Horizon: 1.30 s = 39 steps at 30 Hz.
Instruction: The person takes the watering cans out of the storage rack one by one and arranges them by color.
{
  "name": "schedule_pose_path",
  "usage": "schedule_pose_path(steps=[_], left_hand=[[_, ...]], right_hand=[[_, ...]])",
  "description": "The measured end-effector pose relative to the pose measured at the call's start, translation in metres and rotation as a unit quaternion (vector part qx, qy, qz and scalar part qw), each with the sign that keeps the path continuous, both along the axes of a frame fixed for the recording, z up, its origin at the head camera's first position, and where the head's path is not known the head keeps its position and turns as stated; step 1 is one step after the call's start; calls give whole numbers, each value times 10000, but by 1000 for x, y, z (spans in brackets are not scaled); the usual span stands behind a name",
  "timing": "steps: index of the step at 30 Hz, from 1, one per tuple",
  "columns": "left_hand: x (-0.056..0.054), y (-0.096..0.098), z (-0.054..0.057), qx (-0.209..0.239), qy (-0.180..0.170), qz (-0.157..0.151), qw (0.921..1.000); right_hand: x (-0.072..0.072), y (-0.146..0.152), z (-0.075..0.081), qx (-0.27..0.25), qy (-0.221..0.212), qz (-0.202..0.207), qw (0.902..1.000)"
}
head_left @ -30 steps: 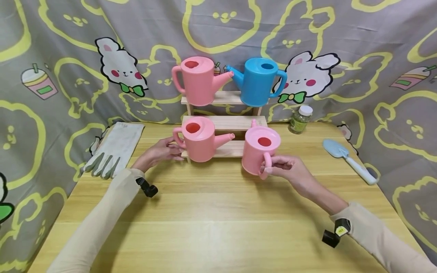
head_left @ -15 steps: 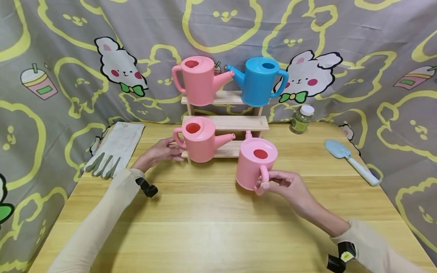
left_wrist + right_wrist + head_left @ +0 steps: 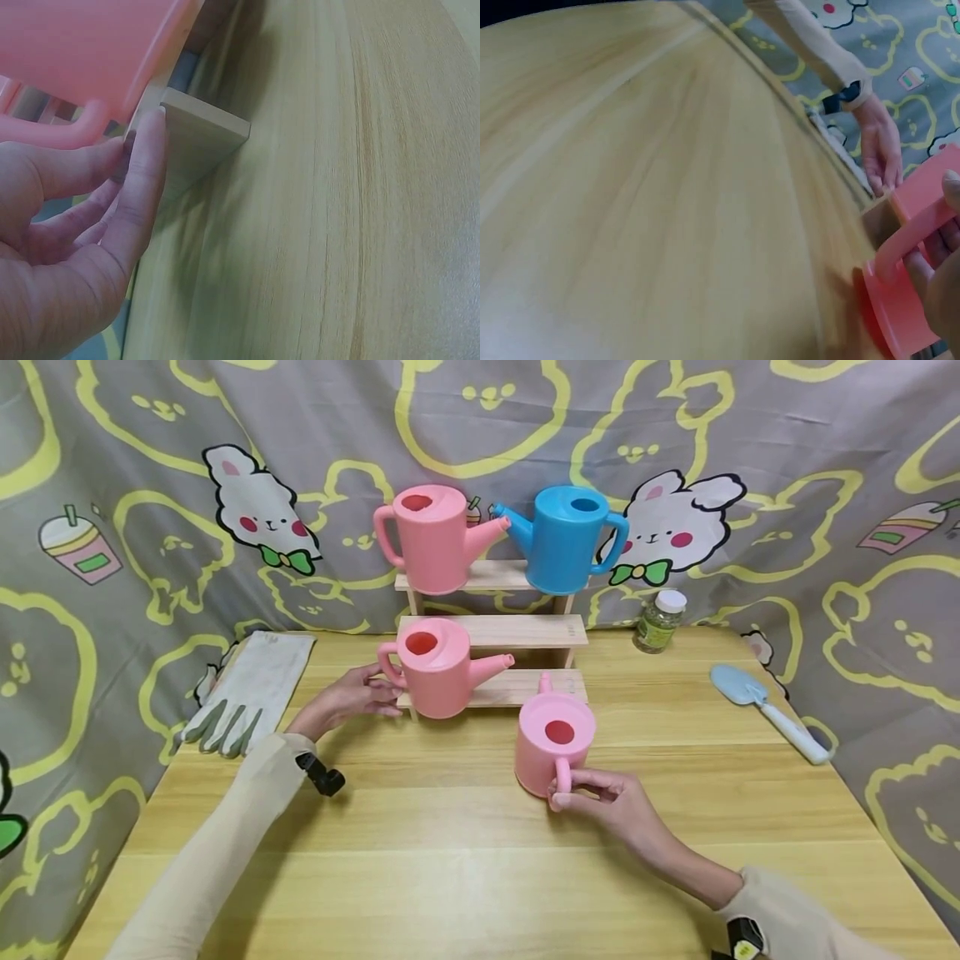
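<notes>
My right hand (image 3: 611, 810) grips the handle of a pink watering can (image 3: 553, 735) in front of the rack's right side, spout towards the rack. Whether its base touches the table, I cannot tell. At the left end of the wooden three-step rack (image 3: 525, 687), my left hand (image 3: 352, 697) pinches the lowest board's end (image 3: 202, 116) between thumb and fingers. Just above those fingers, another pink watering can (image 3: 435, 672) stands on that lowest step, its spout pointing right. The top step bears a third pink watering can (image 3: 432, 543) and a blue watering can (image 3: 566, 543), spouts facing each other.
A pair of grey-white gloves (image 3: 258, 689) lies at the table's left. Right of the rack stands a small jar (image 3: 658, 622) with a white lid. Farther right lies a light-blue trowel (image 3: 768, 710). Patterned cloth (image 3: 480, 427) hangs behind and at both sides of the table.
My right hand has drawn its pink watering can away from the lowest step, towards me and down. The left hand stays at the rack's end.
</notes>
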State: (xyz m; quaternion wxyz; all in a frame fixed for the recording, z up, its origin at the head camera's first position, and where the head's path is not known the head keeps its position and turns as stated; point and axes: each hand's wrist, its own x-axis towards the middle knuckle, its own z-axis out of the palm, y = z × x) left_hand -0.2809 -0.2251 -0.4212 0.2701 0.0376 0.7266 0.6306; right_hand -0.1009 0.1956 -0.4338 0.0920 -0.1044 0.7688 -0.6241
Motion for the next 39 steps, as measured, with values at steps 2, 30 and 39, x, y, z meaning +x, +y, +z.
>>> schedule_pose_path(steps=[2, 30, 39], left_hand=[[0, 0, -1, 47, 1, 4, 10000], [0, -3, -3, 4, -19, -12, 10000], [0, -1, -4, 108, 1, 1, 9999]], right_hand=[[1, 1, -4, -99, -154, 70, 9998], [5, 26, 20, 233, -680, -91, 9974], [4, 35, 17, 290, -547, -51, 9981]])
